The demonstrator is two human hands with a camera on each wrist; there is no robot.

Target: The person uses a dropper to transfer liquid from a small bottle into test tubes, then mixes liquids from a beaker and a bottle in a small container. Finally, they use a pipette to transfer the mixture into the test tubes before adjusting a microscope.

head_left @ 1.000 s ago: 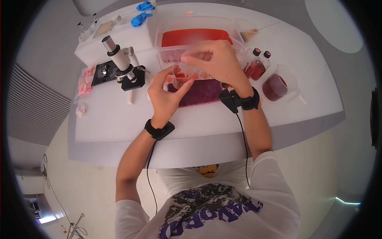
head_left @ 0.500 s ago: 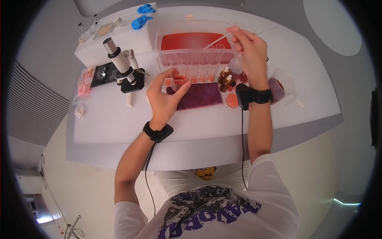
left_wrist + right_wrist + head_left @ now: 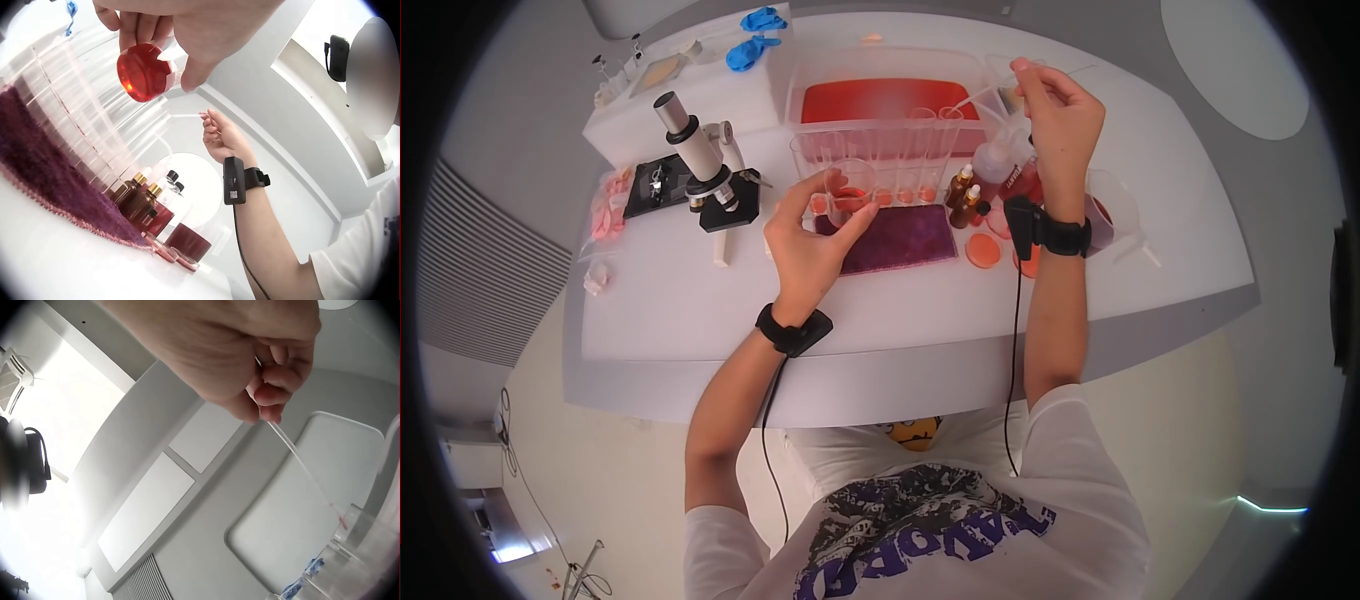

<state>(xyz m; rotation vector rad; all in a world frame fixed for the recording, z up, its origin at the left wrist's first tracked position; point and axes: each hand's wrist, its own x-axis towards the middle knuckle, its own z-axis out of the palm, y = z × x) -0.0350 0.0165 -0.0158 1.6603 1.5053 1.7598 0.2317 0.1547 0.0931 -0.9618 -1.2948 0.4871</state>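
My left hand (image 3: pixel 805 245) holds a small clear beaker (image 3: pixel 850 192) between thumb and fingers, in front of the test tube rack. Red liquid (image 3: pixel 142 74) shows in the beaker in the left wrist view. Up at the right, my right hand (image 3: pixel 1062 125) pinches a thin translucent rod (image 3: pixel 300 459) with fingertips and thumb. The rod slants down to the left, its reddish tip right at the mouth of the rightmost test tube (image 3: pixel 948 135). Several upright tubes hold orange-red contents at the bottom. A purple cloth (image 3: pixel 905 240) lies before the rack.
Behind the rack stands a clear tub (image 3: pixel 890 62) of red liquid. Brown dropper bottles (image 3: pixel 963 205), orange-red dishes (image 3: pixel 983 252) and a jug (image 3: pixel 1108 225) sit to the right. A microscope (image 3: pixel 700 160) is at the left; blue gloves (image 3: pixel 752 52) lie on a white box.
My right hand has moved from over the beaker to the right and away, carrying the rod to the rightmost tube. The left hand keeps the beaker nearly still.
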